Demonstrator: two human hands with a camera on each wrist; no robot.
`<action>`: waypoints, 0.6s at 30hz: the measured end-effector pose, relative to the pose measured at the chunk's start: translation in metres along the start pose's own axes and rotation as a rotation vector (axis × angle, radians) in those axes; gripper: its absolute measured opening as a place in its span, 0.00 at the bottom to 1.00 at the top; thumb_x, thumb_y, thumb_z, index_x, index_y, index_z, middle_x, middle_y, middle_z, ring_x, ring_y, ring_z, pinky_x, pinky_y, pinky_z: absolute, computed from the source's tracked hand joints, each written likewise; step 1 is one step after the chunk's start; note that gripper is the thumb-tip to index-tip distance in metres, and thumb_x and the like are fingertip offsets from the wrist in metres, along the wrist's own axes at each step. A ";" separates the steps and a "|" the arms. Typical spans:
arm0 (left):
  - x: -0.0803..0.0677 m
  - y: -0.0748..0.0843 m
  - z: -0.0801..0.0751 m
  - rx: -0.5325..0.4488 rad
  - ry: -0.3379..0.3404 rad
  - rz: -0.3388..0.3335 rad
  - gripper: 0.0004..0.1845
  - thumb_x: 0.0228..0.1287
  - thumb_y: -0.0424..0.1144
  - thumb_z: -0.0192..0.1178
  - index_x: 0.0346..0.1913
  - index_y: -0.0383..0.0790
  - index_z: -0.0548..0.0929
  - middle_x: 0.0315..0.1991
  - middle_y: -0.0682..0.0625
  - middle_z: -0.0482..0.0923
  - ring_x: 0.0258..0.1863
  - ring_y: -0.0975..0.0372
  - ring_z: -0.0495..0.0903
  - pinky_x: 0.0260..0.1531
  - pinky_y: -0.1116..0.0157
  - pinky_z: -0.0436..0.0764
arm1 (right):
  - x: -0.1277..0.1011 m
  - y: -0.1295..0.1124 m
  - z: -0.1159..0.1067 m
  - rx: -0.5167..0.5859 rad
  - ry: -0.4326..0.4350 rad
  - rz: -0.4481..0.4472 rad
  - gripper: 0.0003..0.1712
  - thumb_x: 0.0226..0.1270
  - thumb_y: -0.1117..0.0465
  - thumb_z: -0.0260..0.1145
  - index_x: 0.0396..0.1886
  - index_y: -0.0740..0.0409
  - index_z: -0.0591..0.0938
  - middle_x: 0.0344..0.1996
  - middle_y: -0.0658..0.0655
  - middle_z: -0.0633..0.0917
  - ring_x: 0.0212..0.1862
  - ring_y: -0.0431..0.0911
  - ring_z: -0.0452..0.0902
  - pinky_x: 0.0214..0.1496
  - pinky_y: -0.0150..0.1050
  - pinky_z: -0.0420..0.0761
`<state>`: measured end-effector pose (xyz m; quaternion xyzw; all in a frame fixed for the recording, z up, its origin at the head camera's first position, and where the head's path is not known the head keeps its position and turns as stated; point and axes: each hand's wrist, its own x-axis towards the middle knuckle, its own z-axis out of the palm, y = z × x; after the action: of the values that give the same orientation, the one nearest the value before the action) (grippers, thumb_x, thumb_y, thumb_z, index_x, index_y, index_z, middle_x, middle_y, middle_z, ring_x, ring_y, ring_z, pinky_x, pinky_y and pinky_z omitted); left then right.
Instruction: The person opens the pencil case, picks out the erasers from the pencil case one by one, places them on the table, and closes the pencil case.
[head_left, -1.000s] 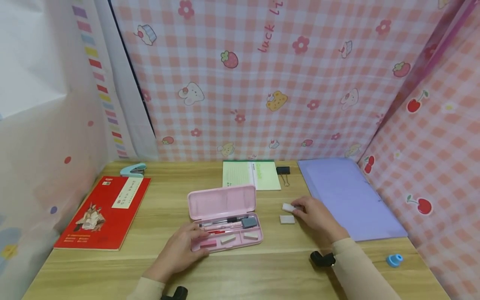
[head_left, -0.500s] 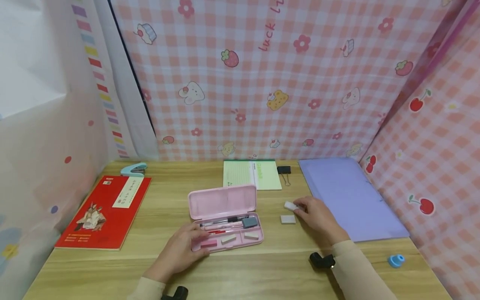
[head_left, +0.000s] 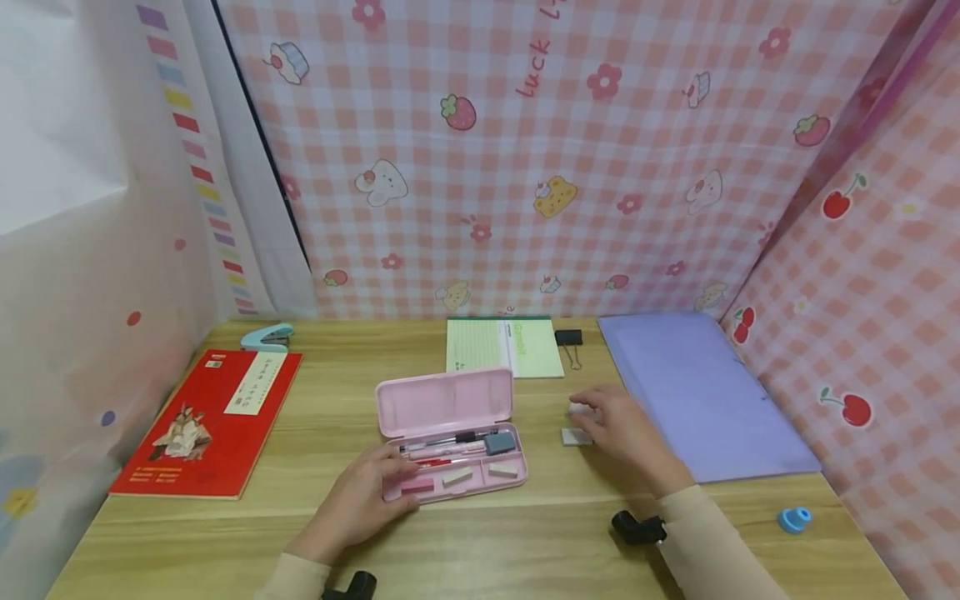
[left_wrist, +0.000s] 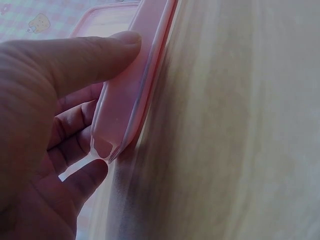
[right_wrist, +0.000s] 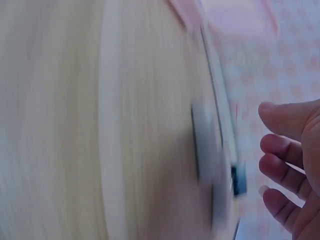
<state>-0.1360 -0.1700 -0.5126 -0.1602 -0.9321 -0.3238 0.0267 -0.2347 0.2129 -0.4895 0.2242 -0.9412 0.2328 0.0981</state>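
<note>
A pink pencil case (head_left: pixel 442 404) lies with its lid up at mid-table. It holds several pens, a small grey block (head_left: pixel 500 443), a pink piece and two whitish pieces. My left hand (head_left: pixel 360 500) grips the case's left end, the thumb on its front wall and the fingers at the end and behind, as the left wrist view shows. To the right, two white erasers lie on the table; the near eraser (head_left: pixel 576 437) shows, and the far one (head_left: pixel 577 409) is partly behind my right hand (head_left: pixel 618 429). That hand hovers over them with parted fingers, holding nothing.
A red book (head_left: pixel 206 425) and a mint stapler (head_left: pixel 267 338) are at the left. Behind the case lie a green notepad (head_left: pixel 502 348) and a black binder clip (head_left: pixel 569 337). On the right sit a purple folder (head_left: pixel 697 392) and a small blue object (head_left: pixel 794 520).
My right hand has let go of the far white eraser, which it was pinching, and its fingers have parted. The left hand stays at the case.
</note>
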 end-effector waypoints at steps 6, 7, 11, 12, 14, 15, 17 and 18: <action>0.001 -0.001 0.000 0.000 0.002 -0.008 0.19 0.46 0.43 0.76 0.45 0.47 0.87 0.44 0.62 0.75 0.46 0.64 0.73 0.52 0.55 0.76 | 0.004 -0.048 0.014 0.018 -0.110 -0.153 0.17 0.60 0.57 0.71 0.49 0.53 0.84 0.47 0.52 0.84 0.52 0.48 0.77 0.55 0.46 0.77; 0.001 0.000 0.000 -0.001 0.002 -0.012 0.19 0.46 0.43 0.76 0.44 0.47 0.87 0.44 0.61 0.75 0.46 0.64 0.73 0.51 0.55 0.76 | 0.005 -0.055 0.017 0.029 -0.142 -0.166 0.17 0.61 0.55 0.70 0.50 0.52 0.84 0.49 0.51 0.83 0.54 0.48 0.76 0.57 0.46 0.76; 0.001 0.001 0.000 -0.019 -0.011 -0.031 0.19 0.46 0.43 0.76 0.45 0.47 0.87 0.47 0.58 0.76 0.49 0.62 0.73 0.54 0.54 0.75 | 0.008 -0.073 0.030 0.080 -0.232 -0.192 0.19 0.63 0.54 0.68 0.53 0.51 0.83 0.52 0.50 0.82 0.58 0.46 0.74 0.61 0.45 0.73; 0.001 0.001 0.000 -0.022 -0.014 -0.035 0.19 0.47 0.43 0.76 0.45 0.47 0.87 0.48 0.56 0.76 0.50 0.61 0.73 0.54 0.53 0.75 | 0.009 -0.075 0.034 0.092 -0.245 -0.201 0.19 0.63 0.54 0.68 0.53 0.52 0.83 0.52 0.50 0.82 0.58 0.45 0.74 0.61 0.44 0.73; 0.001 0.001 0.001 -0.029 -0.014 -0.043 0.20 0.47 0.44 0.76 0.45 0.47 0.87 0.51 0.54 0.77 0.52 0.59 0.73 0.56 0.52 0.74 | 0.011 -0.078 0.039 0.105 -0.260 -0.222 0.19 0.64 0.54 0.68 0.54 0.52 0.83 0.51 0.49 0.82 0.56 0.44 0.74 0.60 0.42 0.74; 0.000 0.001 0.001 -0.033 -0.013 -0.046 0.20 0.47 0.44 0.76 0.46 0.47 0.87 0.52 0.52 0.77 0.54 0.58 0.73 0.57 0.52 0.73 | 0.011 -0.078 0.041 0.102 -0.264 -0.235 0.19 0.64 0.54 0.68 0.54 0.52 0.83 0.51 0.48 0.82 0.55 0.43 0.74 0.59 0.42 0.74; 0.000 0.000 0.002 -0.030 -0.005 -0.044 0.19 0.47 0.43 0.76 0.45 0.48 0.86 0.53 0.51 0.77 0.55 0.57 0.73 0.57 0.52 0.73 | 0.012 -0.079 0.045 0.103 -0.264 -0.256 0.18 0.64 0.55 0.68 0.53 0.53 0.83 0.50 0.48 0.81 0.54 0.41 0.75 0.58 0.40 0.75; 0.000 0.000 0.002 -0.028 -0.001 -0.040 0.19 0.47 0.43 0.76 0.45 0.48 0.86 0.54 0.51 0.77 0.55 0.57 0.73 0.57 0.52 0.73 | 0.012 -0.079 0.046 0.098 -0.260 -0.266 0.18 0.65 0.55 0.67 0.53 0.53 0.83 0.49 0.47 0.81 0.53 0.41 0.75 0.57 0.40 0.76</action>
<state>-0.1362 -0.1689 -0.5138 -0.1421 -0.9304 -0.3374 0.0175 -0.2121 0.1238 -0.4951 0.3792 -0.8956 0.2324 -0.0056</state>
